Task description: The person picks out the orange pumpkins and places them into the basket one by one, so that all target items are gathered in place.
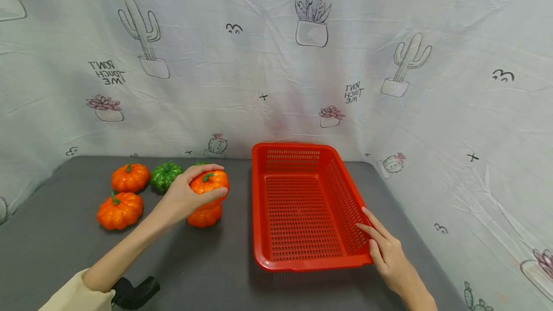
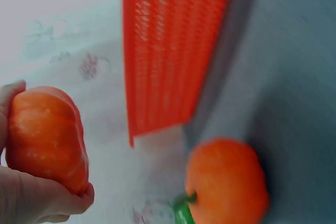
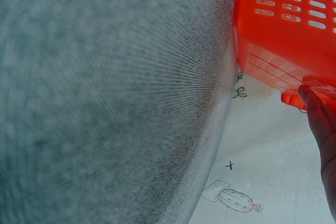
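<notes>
My left hand (image 1: pixel 183 198) holds an orange mini pumpkin (image 1: pixel 211 182) with a green stem, thumb on one side and fingers on the other. In the left wrist view, this pumpkin (image 2: pixel 47 135) is raised above the table. A second orange pumpkin (image 1: pixel 204 217) sits on the table, partly hidden by the held one. To the right stands a red plastic basket (image 1: pixel 258 205) with slotted walls and nothing in it. My right hand (image 1: pixel 389 253) grips its right rim near the front corner, a finger reaching over the inside.
On the left of the grey table (image 1: pixel 207 277) are two more orange pumpkins (image 1: pixel 120 211) and a green one (image 1: pixel 166 176). Another bit of green shows behind the left hand. A printed cloth (image 1: pixel 268 61) hangs at the back and right. A black strap (image 1: pixel 134 293) is by the left sleeve.
</notes>
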The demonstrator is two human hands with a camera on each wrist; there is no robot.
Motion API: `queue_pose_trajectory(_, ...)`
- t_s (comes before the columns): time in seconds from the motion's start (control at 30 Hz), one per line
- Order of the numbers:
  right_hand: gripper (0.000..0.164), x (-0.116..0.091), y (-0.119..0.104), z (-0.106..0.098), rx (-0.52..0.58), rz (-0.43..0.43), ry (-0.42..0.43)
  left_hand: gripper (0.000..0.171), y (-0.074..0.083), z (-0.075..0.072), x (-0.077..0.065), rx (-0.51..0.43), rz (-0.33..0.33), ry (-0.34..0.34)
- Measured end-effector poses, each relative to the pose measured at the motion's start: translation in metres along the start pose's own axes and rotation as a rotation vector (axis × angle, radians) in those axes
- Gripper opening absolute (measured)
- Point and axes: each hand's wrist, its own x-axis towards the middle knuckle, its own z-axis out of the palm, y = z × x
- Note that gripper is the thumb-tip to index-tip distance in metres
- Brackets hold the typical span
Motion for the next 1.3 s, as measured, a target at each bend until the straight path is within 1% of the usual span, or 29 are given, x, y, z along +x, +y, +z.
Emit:
queue_pose_trajectory(0.1, 0.037, 0.001, 0.0, 0.001, 0.002, -0.023, 0.014, 0.049, 0.008, 0.009, 0.011, -0.053, -0.021, -0.033)
queue_pose_trajectory(0.17, 0.037, 0.001, 0.0, 0.001, 0.003, -0.029, 0.018, 0.049, 0.012, 0.015, 0.018, -0.088, -0.022, -0.054)
queue_pose_trajectory(0.37, 0.037, 0.001, 0.002, 0.002, 0.001, -0.04, 0.03, 0.048, 0.025, 0.031, 0.039, -0.207, -0.007, -0.123)
queue_pose_trajectory(0.5, 0.038, 0.001, 0.003, 0.002, -0.002, -0.045, 0.036, 0.047, 0.037, 0.041, 0.049, -0.217, 0.02, -0.149)
queue_pose_trajectory(0.6, 0.038, 0.001, 0.002, 0.003, -0.005, -0.041, 0.038, 0.045, 0.048, 0.049, 0.058, -0.219, 0.045, -0.17)
queue_pose_trajectory(0.7, 0.037, 0.0, 0.001, 0.004, -0.01, -0.039, 0.037, 0.043, 0.061, 0.059, 0.068, -0.258, 0.077, -0.175)
queue_pose_trajectory(0.8, 0.036, -0.001, 0.001, 0.004, -0.007, -0.038, 0.036, 0.042, 0.072, 0.072, 0.078, -0.308, 0.126, -0.16)
queue_pose_trajectory(0.93, 0.035, 0.0, 0.002, 0.005, 0.004, -0.04, 0.038, 0.042, 0.083, 0.091, 0.094, -0.321, 0.196, -0.128)
queue_pose_trajectory(1.0, 0.036, 0.001, 0.003, 0.005, 0.005, -0.043, 0.037, 0.041, 0.087, 0.099, 0.101, -0.312, 0.209, -0.127)
queue_pose_trajectory(1.13, 0.036, 0.001, 0.003, 0.006, 0.004, -0.041, 0.032, 0.041, 0.09, 0.117, 0.115, -0.324, 0.216, -0.153)
queue_pose_trajectory(1.23, 0.036, -0.001, 0.002, 0.005, 0.006, -0.023, 0.025, 0.042, 0.091, 0.132, 0.129, -0.334, 0.242, -0.167)
queue_pose_trajectory(1.3, 0.036, -0.003, 0.002, 0.004, 0.008, -0.007, 0.018, 0.043, 0.091, 0.143, 0.14, -0.324, 0.263, -0.168)
